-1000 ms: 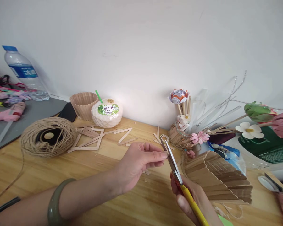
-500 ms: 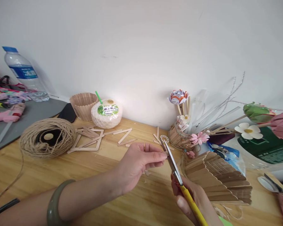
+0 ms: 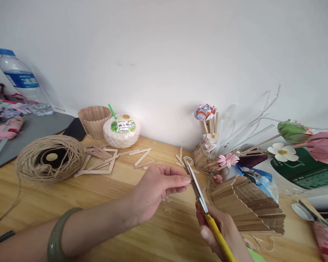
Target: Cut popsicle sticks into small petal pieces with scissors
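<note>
My left hand is closed in a pinch, thumb against fingers, on what looks like a small piece of craft stick, mostly hidden by the fingertips. Yellow-handled scissors are gripped in my right hand, blades pointing up and away. The blades lie right at the left fingertips, around or against the little piece; I cannot tell which. Small wood scraps lie on the wooden table below my left hand.
To the left stand a ball of twine, a craft-stick cup and a wrapped coconut. Several loose craft sticks lie behind my hands. On the right are a flower-filled stick pot and a tipped craft-stick basket.
The whole view has shifted slightly, so things appear a little further left. Both hands and the scissors keep nearly the same pose; the blades look slightly closer together.
</note>
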Demonstrator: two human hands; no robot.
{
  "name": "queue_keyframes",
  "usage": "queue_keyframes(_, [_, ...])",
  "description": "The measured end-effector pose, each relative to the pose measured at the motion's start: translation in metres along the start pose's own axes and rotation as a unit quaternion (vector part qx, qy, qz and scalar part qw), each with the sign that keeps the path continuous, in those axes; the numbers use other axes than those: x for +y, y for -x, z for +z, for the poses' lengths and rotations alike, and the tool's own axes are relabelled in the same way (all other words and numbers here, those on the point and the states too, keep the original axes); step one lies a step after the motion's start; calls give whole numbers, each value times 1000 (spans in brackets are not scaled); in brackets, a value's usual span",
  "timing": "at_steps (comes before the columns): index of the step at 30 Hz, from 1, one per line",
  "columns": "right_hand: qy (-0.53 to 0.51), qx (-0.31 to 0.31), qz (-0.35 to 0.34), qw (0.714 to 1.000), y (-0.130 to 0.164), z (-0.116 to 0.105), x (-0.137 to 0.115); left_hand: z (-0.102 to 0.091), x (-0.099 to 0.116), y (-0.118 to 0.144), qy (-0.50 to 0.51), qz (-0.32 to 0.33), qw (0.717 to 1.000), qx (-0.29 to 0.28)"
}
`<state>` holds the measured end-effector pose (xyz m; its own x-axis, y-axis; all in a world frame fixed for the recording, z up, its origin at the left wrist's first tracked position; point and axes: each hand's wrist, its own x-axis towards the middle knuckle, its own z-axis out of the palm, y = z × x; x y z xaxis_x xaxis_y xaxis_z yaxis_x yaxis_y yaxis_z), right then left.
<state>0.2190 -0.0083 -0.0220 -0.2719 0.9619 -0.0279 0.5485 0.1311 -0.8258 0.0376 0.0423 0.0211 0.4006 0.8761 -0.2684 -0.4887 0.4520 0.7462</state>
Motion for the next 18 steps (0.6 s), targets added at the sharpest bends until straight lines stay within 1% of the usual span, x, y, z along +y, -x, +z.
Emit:
queue_keyframes(4, [-32,-2,34,999,3,2,3,0,1,0,5,0,1000,6])
queue_keyframes(7, [-76,19,72,994,5,1,1,-1,1,0,-9,3,1000,3])
queue_keyframes(10, [-132,62,80,986,5,-4,1,-5,4,-3,-63,12,998,-3])
queue_keyframes(12, [-165,99,70,979,4,-7,3,-13,6,-10,-130,33,991,1])
queue_keyframes(14, [-182,121,51,974,3,-10,5,-23,7,-20,-237,64,969,8])
queue_keyframes(15, [-184,124,40,974,2,-11,6,-29,6,-25,-304,70,950,2])
queue_keyframes(16, [-184,123,31,975,1,-12,7,-35,4,-31,-379,77,922,-10])
queue_keyframes(18, [-187,122,25,975,0,-12,6,-45,-2,-41,-442,69,894,-28])
